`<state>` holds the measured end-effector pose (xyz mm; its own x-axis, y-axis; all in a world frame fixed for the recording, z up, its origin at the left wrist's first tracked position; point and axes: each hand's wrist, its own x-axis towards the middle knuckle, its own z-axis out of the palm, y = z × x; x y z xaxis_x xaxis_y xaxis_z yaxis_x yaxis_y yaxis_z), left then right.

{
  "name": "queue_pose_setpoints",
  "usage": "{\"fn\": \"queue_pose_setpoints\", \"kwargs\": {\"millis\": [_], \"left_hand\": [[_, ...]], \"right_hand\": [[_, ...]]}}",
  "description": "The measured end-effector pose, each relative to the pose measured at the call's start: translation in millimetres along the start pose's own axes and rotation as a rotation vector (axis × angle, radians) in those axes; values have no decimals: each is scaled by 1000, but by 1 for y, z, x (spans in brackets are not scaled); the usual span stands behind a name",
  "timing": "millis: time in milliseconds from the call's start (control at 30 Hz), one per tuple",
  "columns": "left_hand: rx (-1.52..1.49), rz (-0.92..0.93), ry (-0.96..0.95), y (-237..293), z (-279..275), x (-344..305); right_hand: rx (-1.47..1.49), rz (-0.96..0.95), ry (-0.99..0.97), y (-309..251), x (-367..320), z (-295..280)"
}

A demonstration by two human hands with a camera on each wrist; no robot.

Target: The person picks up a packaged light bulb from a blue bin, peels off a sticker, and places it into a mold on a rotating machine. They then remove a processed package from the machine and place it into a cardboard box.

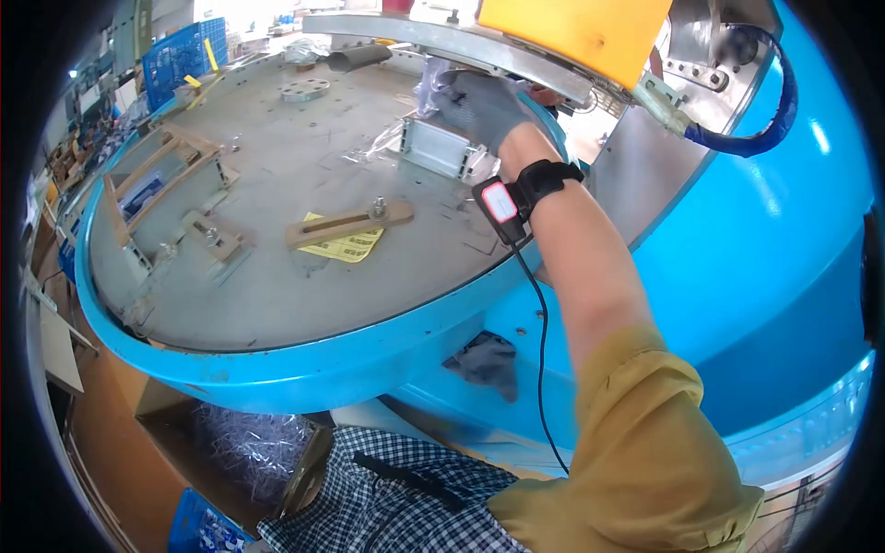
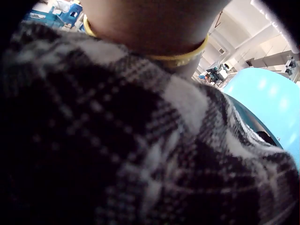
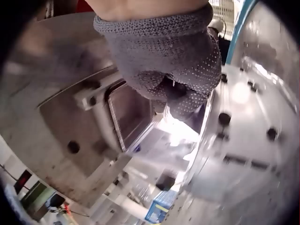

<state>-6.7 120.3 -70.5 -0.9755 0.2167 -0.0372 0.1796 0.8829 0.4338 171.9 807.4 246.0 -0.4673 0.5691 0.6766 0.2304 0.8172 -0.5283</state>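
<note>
My right hand [image 1: 479, 106], in a grey knit glove, reaches across the round table under the machine head. In the right wrist view, its gloved fingers [image 3: 187, 101] curl downward around shiny clear plastic [image 3: 176, 129]. Crumpled, purplish clear plastic [image 1: 430, 85] shows beside the hand in the head view. Just below the hand stands a metal frame [image 1: 433, 147], with loose clear strips by it. My left hand is hidden; its wrist view shows a wrist with a yellow band [image 2: 180, 59] above black-and-white checked cloth [image 2: 140, 140].
The grey round table [image 1: 304, 304] has a blue rim. On it lie a slotted clamp bar [image 1: 350, 226] over a yellow paper [image 1: 355, 247], and a wooden frame [image 1: 171, 184]. An orange machine head [image 1: 581, 37] overhangs the arm. Below stands a carton [image 1: 175, 438] of clear plastic scraps.
</note>
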Motion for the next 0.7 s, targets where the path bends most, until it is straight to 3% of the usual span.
{"fn": "queue_pose_setpoints", "kwargs": {"millis": [33,100,167,233,267,433,467,533,633,700], "left_hand": [[-6,3,10,-2,0,-1],[-26,12,36,-2,-2,-4],[-75,111,27,-9,-2,-3],[-91,84,50,-15,3,-3],[-49,40,30,-23,8,-1],[12,8,41,-25,14,1],[11,5,44,-25,14,1],[-54,-50,-4,-26,13,-2],[-12,-49,45,-25,13,-3],[-15,-44,59,-33,20,0]], "right_hand": [[7,-10,-2,0,4,7],[762,432,-17,-23,8,18],[734,431,-76,-33,5,13],[357,436,-78,-41,1,9],[370,433,-81,-36,-1,2],[-1108,45,-18,26,-19,-37],[-1105,42,-17,22,-18,-36],[551,360,699,15,-21,-37],[482,336,700,-36,-45,-31],[409,171,442,-83,-68,-17]]}}
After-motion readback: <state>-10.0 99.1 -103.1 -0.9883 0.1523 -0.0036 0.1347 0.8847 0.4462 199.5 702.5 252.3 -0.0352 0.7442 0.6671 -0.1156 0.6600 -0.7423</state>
